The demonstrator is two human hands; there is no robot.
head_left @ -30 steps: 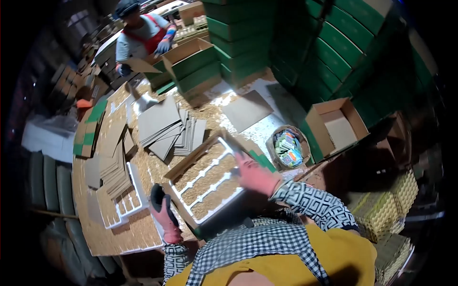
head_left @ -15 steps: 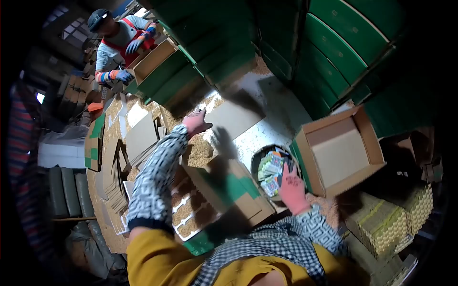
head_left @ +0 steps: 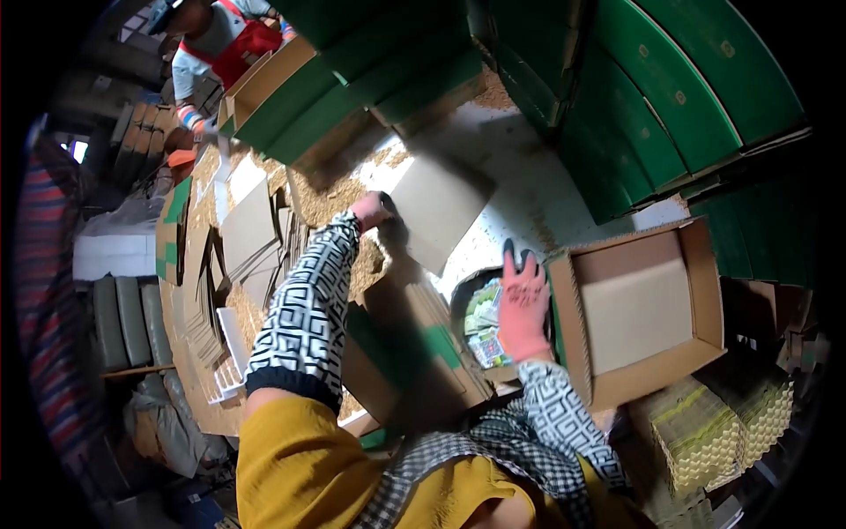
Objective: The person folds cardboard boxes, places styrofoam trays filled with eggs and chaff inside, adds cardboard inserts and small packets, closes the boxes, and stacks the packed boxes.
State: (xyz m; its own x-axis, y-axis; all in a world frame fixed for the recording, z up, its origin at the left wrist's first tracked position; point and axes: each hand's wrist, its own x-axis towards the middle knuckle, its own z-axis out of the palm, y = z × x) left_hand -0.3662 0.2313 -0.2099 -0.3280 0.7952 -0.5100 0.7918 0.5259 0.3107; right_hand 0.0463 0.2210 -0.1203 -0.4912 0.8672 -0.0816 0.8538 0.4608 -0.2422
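Note:
My left hand (head_left: 372, 212), in a pink glove with dark fingertips, is at the left edge of a flat cardboard sheet (head_left: 441, 204); its fingers are bent and partly hidden. My right hand (head_left: 526, 304), also gloved in pink, lies with fingers spread over the right side of a round container holding small colourful packets (head_left: 484, 322). Right of it stands an open green and brown box (head_left: 639, 304). Below my left hand, the raised flaps of another box (head_left: 410, 344) hide most of its inside.
Tall stacks of green boxes (head_left: 652, 106) stand behind. A co-worker (head_left: 229, 44) is at the upper left beside an open box (head_left: 273, 79). Cardboard sheets (head_left: 251, 229) lie at the left, and moulded trays (head_left: 705, 428) are stacked at the lower right.
My left hand has moved from the box with white dividers to the cardboard sheet. My right hand has left that box for the packet container. Flaps now cover the box's top.

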